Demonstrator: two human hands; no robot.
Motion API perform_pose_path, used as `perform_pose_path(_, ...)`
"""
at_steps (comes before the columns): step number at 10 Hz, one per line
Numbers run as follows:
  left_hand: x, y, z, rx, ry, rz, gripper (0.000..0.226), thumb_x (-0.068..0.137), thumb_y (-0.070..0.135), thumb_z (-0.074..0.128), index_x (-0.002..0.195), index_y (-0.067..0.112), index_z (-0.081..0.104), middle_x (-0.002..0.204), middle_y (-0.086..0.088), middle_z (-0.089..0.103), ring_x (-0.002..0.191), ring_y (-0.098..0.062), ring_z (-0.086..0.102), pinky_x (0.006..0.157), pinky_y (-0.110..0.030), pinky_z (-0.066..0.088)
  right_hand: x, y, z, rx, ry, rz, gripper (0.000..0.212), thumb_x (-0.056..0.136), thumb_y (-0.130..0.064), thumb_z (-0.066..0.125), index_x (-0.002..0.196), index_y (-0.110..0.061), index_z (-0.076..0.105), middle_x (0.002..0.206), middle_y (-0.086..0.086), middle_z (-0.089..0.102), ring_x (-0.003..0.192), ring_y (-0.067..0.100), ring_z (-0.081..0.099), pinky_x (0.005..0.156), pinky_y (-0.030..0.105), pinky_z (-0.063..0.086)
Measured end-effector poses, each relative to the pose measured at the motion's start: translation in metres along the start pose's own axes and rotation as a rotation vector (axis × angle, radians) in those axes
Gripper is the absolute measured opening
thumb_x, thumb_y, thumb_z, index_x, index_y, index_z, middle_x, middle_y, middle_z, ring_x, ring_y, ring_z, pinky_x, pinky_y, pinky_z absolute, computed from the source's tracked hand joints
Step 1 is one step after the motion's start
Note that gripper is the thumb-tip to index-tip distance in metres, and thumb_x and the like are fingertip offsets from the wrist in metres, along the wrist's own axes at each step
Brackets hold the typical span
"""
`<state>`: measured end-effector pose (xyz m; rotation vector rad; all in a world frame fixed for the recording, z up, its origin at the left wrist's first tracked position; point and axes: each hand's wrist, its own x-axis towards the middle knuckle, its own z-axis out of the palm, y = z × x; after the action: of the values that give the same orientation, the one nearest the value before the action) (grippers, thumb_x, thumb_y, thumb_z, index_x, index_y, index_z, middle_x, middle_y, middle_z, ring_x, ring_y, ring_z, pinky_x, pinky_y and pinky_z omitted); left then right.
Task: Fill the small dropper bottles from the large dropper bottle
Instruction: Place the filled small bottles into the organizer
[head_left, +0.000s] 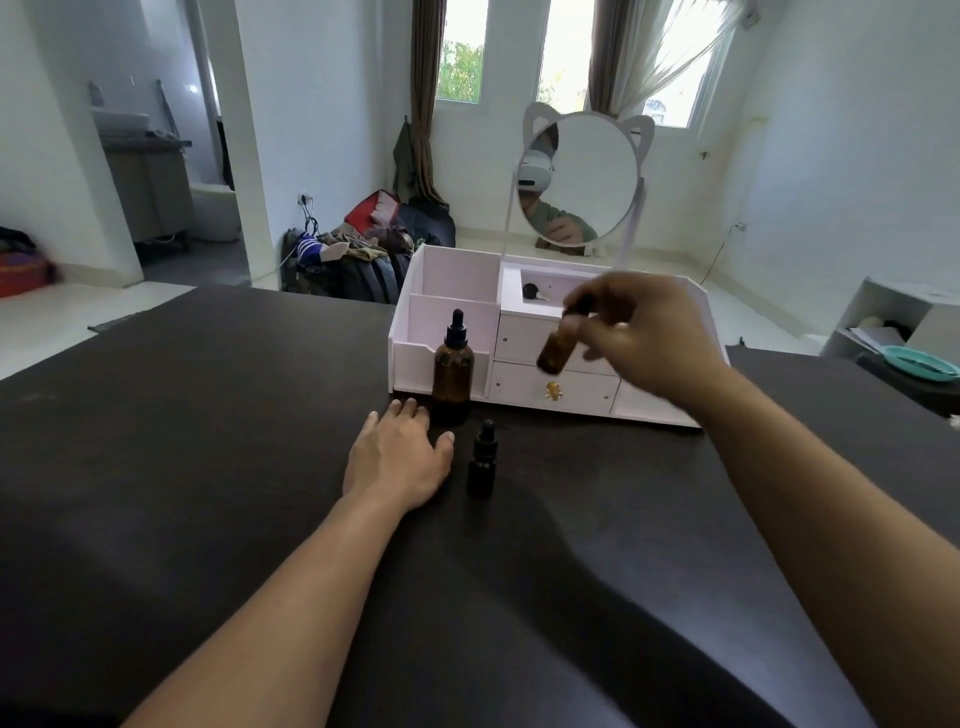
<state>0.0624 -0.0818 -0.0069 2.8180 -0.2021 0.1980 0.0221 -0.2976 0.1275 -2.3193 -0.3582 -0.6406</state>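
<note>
1. Large dropper bottle: amber, black dropper cap on, upright on the bench, touching or just in front of the white organizer.
2. Small dropper bottle: dark, capped, upright on the bench, near of the large one and just right of my left hand.
3. Second small amber bottle: in the air in front of the organizer drawers, tilted, top leaning right and away from me. It's motion-blurred.
4. My right hand: fingers curled, pinching that tilted bottle at its cap end.
5. My left hand: flat on the bench, palm down, fingers straight and loosely together, holding nothing. Fingertips just left of the large bottle's base; contact unclear.
6. Organizer: far of the bottles, cat-ear round mirror on top, a small dark object in its upper tray.
</note>
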Motion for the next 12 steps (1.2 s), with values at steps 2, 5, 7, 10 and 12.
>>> perform_pose_path(2,0.001,-0.001,0.001,0.005,0.001,0.001,0.059,0.1,0.047,0.033,0.15,0.015,0.031,0.159,-0.003,0.026,0.148,-0.019,0.017,0.121,-0.038,0.013,0.061,-0.005,-0.005,-0.054,0.148,0.06,0.028,0.079,-0.003,0.075,0.069,-0.026,0.064,0.086,-0.01,0.062,0.088,0.026,0.068,0.085,0.044,0.057)
perform_pose_path(5,0.002,-0.002,0.003,-0.009,0.012,0.003,0.059,0.099,0.047,0.035,0.149,0.015,0.033,0.158,-0.003,0.028,0.148,-0.018,0.018,0.121,-0.038,0.014,0.094,0.024,0.021,-0.152,0.143,0.167,0.015,0.086,-0.003,0.068,0.1,-0.007,0.066,0.097,0.007,0.062,0.063,0.021,0.068,0.053,0.029,0.059)
perform_pose_path(7,0.003,-0.002,0.004,-0.009,0.017,0.0,0.059,0.099,0.047,0.034,0.149,0.015,0.033,0.158,-0.002,0.027,0.147,-0.017,0.019,0.121,-0.037,0.014,0.096,0.034,0.022,-0.156,0.085,0.238,0.018,0.087,-0.002,0.068,0.104,-0.006,0.064,0.095,0.011,0.063,0.064,0.023,0.068,0.054,0.037,0.061)
perform_pose_path(10,0.003,-0.002,0.005,-0.012,0.016,-0.005,0.06,0.099,0.048,0.034,0.149,0.016,0.031,0.159,-0.001,0.026,0.148,-0.017,0.017,0.121,-0.037,0.013,0.085,0.044,0.03,-0.219,0.026,0.241,0.012,0.085,-0.008,0.073,0.095,-0.008,0.066,0.096,0.008,0.058,0.065,0.021,0.061,0.051,0.034,0.06)
perform_pose_path(12,0.004,-0.002,0.005,-0.007,0.017,0.001,0.06,0.099,0.047,0.034,0.149,0.015,0.033,0.158,-0.002,0.027,0.148,-0.017,0.017,0.121,-0.037,0.013,0.085,0.047,0.03,-0.242,0.011,0.229,0.019,0.086,-0.009,0.072,0.103,-0.006,0.065,0.106,0.012,0.061,0.07,0.028,0.064,0.052,0.04,0.061)
